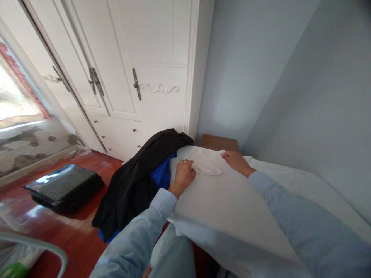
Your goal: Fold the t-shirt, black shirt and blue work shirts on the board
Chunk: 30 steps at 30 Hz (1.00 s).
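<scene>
A large white cloth [226, 200] covers a raised surface in front of me and hangs down over its near edge. On it lies a smaller folded white piece of cloth [207, 164], between my two hands. My left hand [184, 175], with a ring on one finger, rests with curled fingers at the left side of that piece and seems to grip it. Near the far edge, my right hand [237, 162] pinches white cloth between thumb and fingers; which layer is unclear. Left of my left hand, a black garment [130, 185] lies draped with a blue garment [162, 172] partly under it.
A white wardrobe [165, 46] with dark handles stands behind. Beyond the cloth, a brown wooden piece [220, 143] sits by the grey wall [246, 58]. A black package in clear plastic [65, 187] lies on the red wood floor [78, 231]. A grey tube [43, 243] curves in at lower left.
</scene>
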Available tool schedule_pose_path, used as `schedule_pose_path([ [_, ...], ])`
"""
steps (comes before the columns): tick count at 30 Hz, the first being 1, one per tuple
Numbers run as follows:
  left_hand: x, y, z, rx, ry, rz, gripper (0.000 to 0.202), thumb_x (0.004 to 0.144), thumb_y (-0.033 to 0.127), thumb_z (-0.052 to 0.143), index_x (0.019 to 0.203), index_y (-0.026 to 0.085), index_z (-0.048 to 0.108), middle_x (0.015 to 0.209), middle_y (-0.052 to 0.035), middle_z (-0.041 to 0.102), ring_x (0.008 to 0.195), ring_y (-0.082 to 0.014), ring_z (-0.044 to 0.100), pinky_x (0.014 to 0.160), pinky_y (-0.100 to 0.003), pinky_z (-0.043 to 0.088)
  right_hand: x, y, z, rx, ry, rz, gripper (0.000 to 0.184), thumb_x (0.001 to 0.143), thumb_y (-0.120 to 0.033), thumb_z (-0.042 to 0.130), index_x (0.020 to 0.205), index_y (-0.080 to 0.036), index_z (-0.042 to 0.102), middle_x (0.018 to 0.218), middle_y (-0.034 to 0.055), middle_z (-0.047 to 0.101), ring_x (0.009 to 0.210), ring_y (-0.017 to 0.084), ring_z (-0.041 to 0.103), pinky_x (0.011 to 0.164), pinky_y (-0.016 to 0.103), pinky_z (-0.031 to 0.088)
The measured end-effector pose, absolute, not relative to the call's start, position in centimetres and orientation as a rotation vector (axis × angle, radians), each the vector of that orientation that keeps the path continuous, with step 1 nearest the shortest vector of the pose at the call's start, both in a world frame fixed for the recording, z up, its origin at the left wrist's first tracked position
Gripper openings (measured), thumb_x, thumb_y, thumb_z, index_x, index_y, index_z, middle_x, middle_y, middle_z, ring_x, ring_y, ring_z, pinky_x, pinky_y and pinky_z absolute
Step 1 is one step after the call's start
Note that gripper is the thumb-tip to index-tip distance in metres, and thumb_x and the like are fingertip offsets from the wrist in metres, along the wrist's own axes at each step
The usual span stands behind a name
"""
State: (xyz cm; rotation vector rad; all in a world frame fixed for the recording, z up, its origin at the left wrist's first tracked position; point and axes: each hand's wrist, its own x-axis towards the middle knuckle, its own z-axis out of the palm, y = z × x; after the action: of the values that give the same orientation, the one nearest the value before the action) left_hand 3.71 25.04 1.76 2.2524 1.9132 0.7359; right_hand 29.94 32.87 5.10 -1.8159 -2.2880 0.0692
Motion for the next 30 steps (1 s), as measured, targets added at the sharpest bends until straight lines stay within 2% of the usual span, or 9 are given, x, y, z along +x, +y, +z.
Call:
schedule_pose_path([
  [3, 3.5, 25.0, 1.6, 2.217, 1.904, 0.765, 0.032, 0.087, 0.015, 0.057, 0.116, 0.017, 0.072, 0.107, -0.011, 0.072, 0.109, -0.0265, 0.062, 0.096, -0.038, 0.047, 24.9, 35.8, 4.5, -1.695, -2.236, 0.323, 0.034, 0.102, -0.039, 0.046, 0.109, -0.018, 0.071, 0.115, 0.0134, 0.074, 0.107, 0.026, 0.068, 0.091, 0.032, 0.048],
  [7, 3.0, 24.7, 1.2, 2.185, 1.947, 0.799, 0.029, 0.085, 0.025, 0.064, 0.111, 0.017, 0.074, 0.111, -0.0126, 0.07, 0.112, -0.0303, 0.06, 0.096, -0.041, 0.047, 20.6, 39.7, 2.8, -1.763, -2.047, 0.457, 0.035, 0.096, -0.038, 0.059, 0.12, -0.014, 0.067, 0.124, 0.018, 0.071, 0.114, 0.029, 0.066, 0.094, 0.035, 0.048],
  [12, 3.1, 24.3, 1.0, 2.249, 1.875, 0.77, 0.023, 0.085, 0.021, 0.062, 0.105, 0.02, 0.073, 0.106, -0.0118, 0.07, 0.111, -0.031, 0.059, 0.095, -0.044, 0.046, 18.9, 43.4, 0.9, -1.769, -1.969, 0.518, 0.029, 0.084, -0.027, 0.073, 0.11, -0.013, 0.072, 0.12, 0.0164, 0.073, 0.111, 0.028, 0.068, 0.095, 0.035, 0.049],
  [15, 3.4, 24.2, 1.0, 2.272, 1.843, 0.741, 0.022, 0.085, 0.015, 0.059, 0.1, 0.02, 0.074, 0.101, -0.0114, 0.071, 0.108, -0.0302, 0.061, 0.094, -0.044, 0.046, 19.0, 44.6, 0.3, -1.736, -1.925, 0.584, 0.026, 0.079, -0.022, 0.075, 0.104, -0.013, 0.075, 0.11, 0.0133, 0.076, 0.101, 0.024, 0.071, 0.089, 0.032, 0.052],
  [18, 3.6, 24.0, 1.1, 2.283, 1.782, 0.727, 0.023, 0.085, 0.013, 0.057, 0.097, 0.022, 0.074, 0.097, -0.0102, 0.072, 0.103, -0.0285, 0.062, 0.092, -0.044, 0.046, 19.4, 45.1, -0.2, -1.705, -1.867, 0.63, 0.028, 0.08, -0.024, 0.074, 0.106, -0.013, 0.076, 0.105, 0.0125, 0.078, 0.093, 0.023, 0.073, 0.083, 0.031, 0.054],
  [21, 3.7, 23.8, 1.2, 2.301, 1.717, 0.737, 0.019, 0.083, 0.012, 0.057, 0.086, 0.023, 0.073, 0.093, -0.0095, 0.071, 0.098, -0.0268, 0.063, 0.089, -0.042, 0.047, 19.8, 45.3, -0.6, -1.674, -1.825, 0.64, 0.029, 0.08, -0.028, 0.074, 0.105, -0.013, 0.076, 0.106, 0.0125, 0.078, 0.091, 0.022, 0.073, 0.083, 0.031, 0.054],
  [23, 3.7, 23.7, 1.2, 2.304, 1.676, 0.813, 0.016, 0.081, 0.012, 0.058, 0.082, 0.022, 0.07, 0.098, -0.0099, 0.07, 0.1, -0.026, 0.063, 0.088, -0.04, 0.047, 19.9, 45.3, -0.8, -1.663, -1.809, 0.635, 0.028, 0.08, -0.029, 0.074, 0.104, -0.014, 0.077, 0.106, 0.0129, 0.078, 0.094, 0.023, 0.072, 0.085, 0.032, 0.054],
  [27, 3.6, 23.4, 1.3, 2.353, 1.536, 0.851, 0.015, 0.079, 0.013, 0.059, 0.088, 0.022, 0.067, 0.1, -0.0084, 0.072, 0.1, -0.0244, 0.065, 0.093, -0.039, 0.045, 19.7, 45.4, -0.9, -1.661, -1.81, 0.618, 0.024, 0.083, -0.024, 0.072, 0.105, -0.014, 0.075, 0.11, 0.0131, 0.077, 0.101, 0.023, 0.071, 0.09, 0.034, 0.053],
  [30, 3.4, 23.2, 1.3, 2.417, 1.472, 0.78, 0.026, 0.083, 0.019, 0.059, 0.109, 0.021, 0.065, 0.095, -0.0065, 0.075, 0.096, -0.0251, 0.068, 0.098, -0.043, 0.041, 19.4, 45.1, -0.3, -1.659, -1.841, 0.597, 0.023, 0.088, -0.025, 0.067, 0.106, -0.013, 0.074, 0.111, 0.0141, 0.076, 0.102, 0.023, 0.071, 0.091, 0.034, 0.052],
])
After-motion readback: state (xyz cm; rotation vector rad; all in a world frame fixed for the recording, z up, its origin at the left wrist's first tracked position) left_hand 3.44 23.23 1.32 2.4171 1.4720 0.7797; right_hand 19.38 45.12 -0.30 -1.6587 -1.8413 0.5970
